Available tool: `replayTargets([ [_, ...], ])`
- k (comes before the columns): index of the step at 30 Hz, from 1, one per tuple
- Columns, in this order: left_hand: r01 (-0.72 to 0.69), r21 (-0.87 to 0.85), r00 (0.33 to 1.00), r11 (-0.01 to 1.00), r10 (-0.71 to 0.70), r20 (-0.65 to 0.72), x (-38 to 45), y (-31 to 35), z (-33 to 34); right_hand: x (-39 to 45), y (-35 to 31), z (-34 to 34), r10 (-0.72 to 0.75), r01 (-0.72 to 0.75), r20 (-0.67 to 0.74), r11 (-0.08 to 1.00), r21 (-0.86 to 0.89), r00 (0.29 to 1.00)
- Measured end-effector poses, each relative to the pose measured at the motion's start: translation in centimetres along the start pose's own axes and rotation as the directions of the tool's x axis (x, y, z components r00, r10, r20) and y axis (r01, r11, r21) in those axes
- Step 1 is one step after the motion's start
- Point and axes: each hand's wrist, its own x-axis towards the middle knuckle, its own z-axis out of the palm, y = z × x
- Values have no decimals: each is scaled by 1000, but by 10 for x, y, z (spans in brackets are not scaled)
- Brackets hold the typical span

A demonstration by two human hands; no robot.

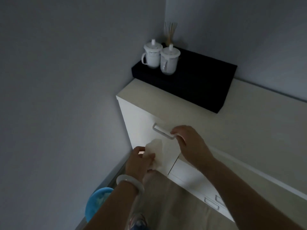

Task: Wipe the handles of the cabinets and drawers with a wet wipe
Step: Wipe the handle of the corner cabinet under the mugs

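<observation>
- The handle is a pale bar on the front of the white cabinet, just under its top edge. It is the landmark for everything below.
- The right hand is at the handle's right end, its fingers curled round the bar there.
- The left hand is below and left of the handle, clear of it, pinching the wipe between thumb and fingers.
- The wipe stands up from that hand in a crumpled fold, its top edge just short of the handle and in front of the door.
- The wipe looks thin, soft and limp. It should weigh next to nothing and wrap readily round a bar, though being wet it may cling and bunch. A pinch near its middle would leave loose cloth to fold over the handle.
- The handle looks rigid and smooth, so likely slippery when damp. Its middle and left end are bare and open to a wrap-and-slide stroke.
- More handles sit far below and right of it, on the lower drawers.
- Two lidded cups stand on a black box above the handle, on the cabinet top. They look fragile but are well apart from the hands.
</observation>
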Motion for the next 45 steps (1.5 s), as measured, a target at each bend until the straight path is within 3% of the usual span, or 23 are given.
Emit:
replayTargets([
  [2, -26, 56, 996, 998, 30, -81, 21, 3, -5, 39, 18, 2, -137, 153, 102, 973, -172, 985],
  [5, -21, 51, 986, 998, 29, -163, 47, 7, -10, 87, 46, 8, -170, 249, 253, 912, -325, 952],
  [9, 33, 17, 996, 999, -31, -85, 75, 10, -9, 103, 65, 23, -173, 309, 318, 838, -450, 932],
  [12, 60, -58, 997, 996, -62, -34, 88, 11, -2, 102, 69, 26, -158, 282, 305, 862, -421, 939],
  [19, 5, -18, 991, 1000, -7, -136, 103, 23, 12, 104, 69, 28, -144, 240, 253, 881, -407, 957],
  [25, -189, 59, 981, 980, 191, -42, 115, 25, 30, 104, 72, 28, -157, 236, 226, 892, -386, 961],
  [28, -77, -150, 997, 986, 78, 6, 120, 29, 29, 104, 73, 28, -163, 237, 217, 895, -379, 962],
  [31, 142, -454, 988, 880, -157, 5, 125, 34, 25, 104, 73, 28, -178, 248, 214, 897, -365, 960],
  [39, 233, -352, 972, 907, -229, 53, 131, 30, 37, 104, 75, 30, -166, 233, 200, 895, -380, 966],
  [45, 367, -497, 929, 787, -335, 157, 128, 26, 35, 105, 75, 30, -161, 231, 207, 894, -383, 965],
])
